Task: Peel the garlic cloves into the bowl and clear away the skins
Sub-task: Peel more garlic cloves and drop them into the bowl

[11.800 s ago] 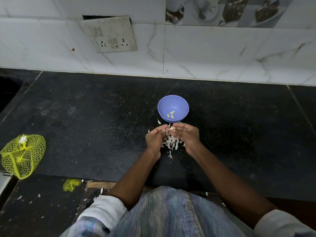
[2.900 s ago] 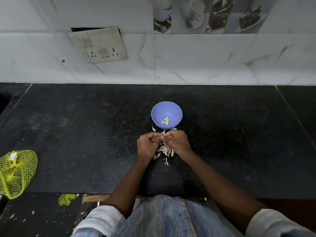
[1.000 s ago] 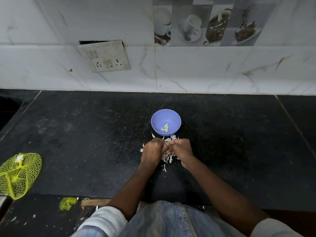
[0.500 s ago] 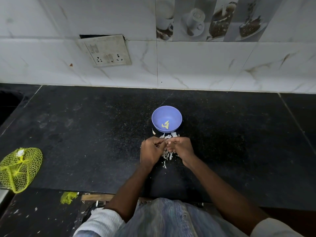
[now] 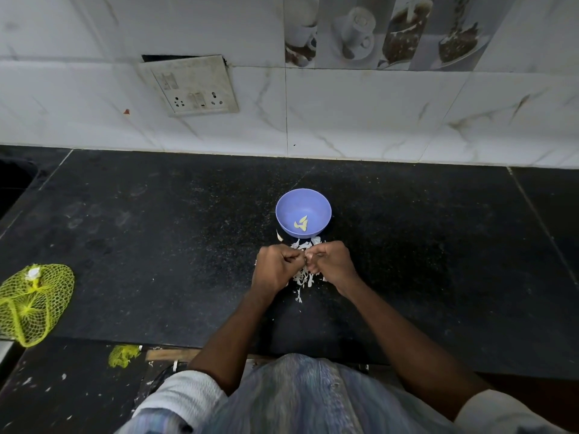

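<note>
Both our hands meet just in front of the bowl (image 5: 303,217): our left hand (image 5: 275,267) and our right hand (image 5: 329,261) are curled, knuckles up, fingertips pressed together around something small between them. We take it for a garlic clove, but our fingers cover it, so we cannot tell for certain what they pinch. The blue bowl stands upright on the black speckled countertop (image 5: 156,230) and holds a few pale peeled cloves (image 5: 301,223) at its bottom. White garlic skins (image 5: 302,278) lie scattered on the counter between the bowl and our hands and under our wrists; one curled scrap (image 5: 279,237) lies against the bowl's left foot. Far to the left of the bowl, at the counter's front edge, lies a yellow mesh bag (image 5: 33,303), cut off by the frame; what is inside it is hard to make out. Behind the bowl rises a white marble-patterned tiled wall (image 5: 391,114) with a grubby socket plate (image 5: 191,86) up and to the left, and a strip of picture tiles (image 5: 376,29) showing cups above. Below the counter's edge, left of our body, a small yellow-green scrap (image 5: 123,355) lies on a darker lower surface.
</note>
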